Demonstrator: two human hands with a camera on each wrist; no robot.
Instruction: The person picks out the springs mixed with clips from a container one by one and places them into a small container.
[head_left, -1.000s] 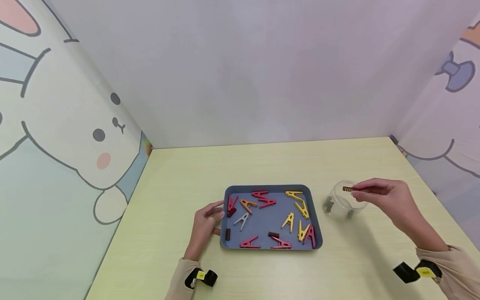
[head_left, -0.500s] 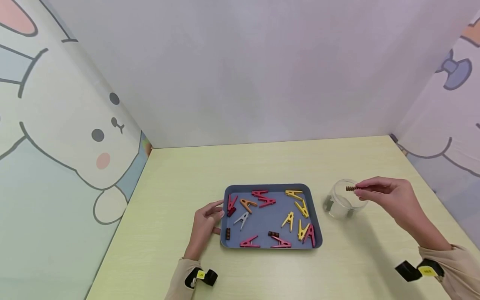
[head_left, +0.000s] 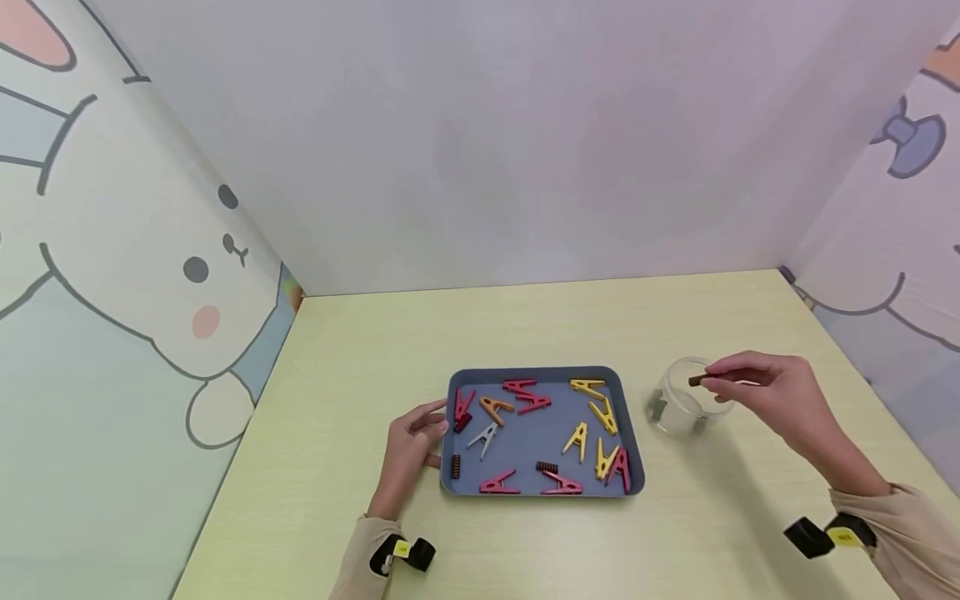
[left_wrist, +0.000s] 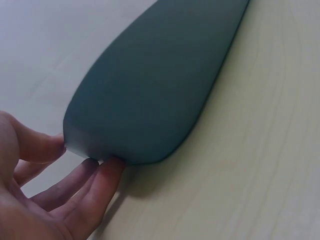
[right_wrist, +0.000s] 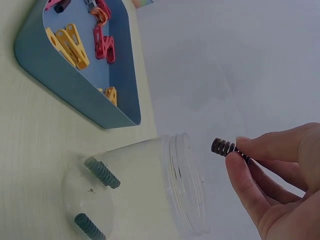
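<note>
Dark coil spring (right_wrist: 222, 146) held above the mouth of a clear jar (right_wrist: 145, 195), apart from its rim. The right hand (head_left: 772, 392) pinches the spring between thumb and fingertips; the middle of the coil is covered by this grip, so its full length is hard to judge. The exposed end points to the person's left in the head view, the long axis nearly level; in the right wrist view it slants from upper left to lower right. The fingers also hide part of the jar's right rim in the head view. Green springs (right_wrist: 102, 173), seen through the jar wall, lie low inside; the lower one is cut off by the right wrist frame. The left hand (head_left: 408, 442) has its fingertips against the end of a blue-grey tray (head_left: 525, 437); whether they grip or merely rest there cannot be told. The tray, on the pale surface (head_left: 360, 358), contains red clips (head_left: 534, 404), yellow clips (head_left: 603, 419), an orange clip (head_left: 495, 410), a grey clip (head_left: 485, 439) and two brown springs (head_left: 456, 467), one with its long axis along the left wall, the other crosswise near the front. A dark red piece (head_left: 463, 423) in the left part is too small to identify.
</note>
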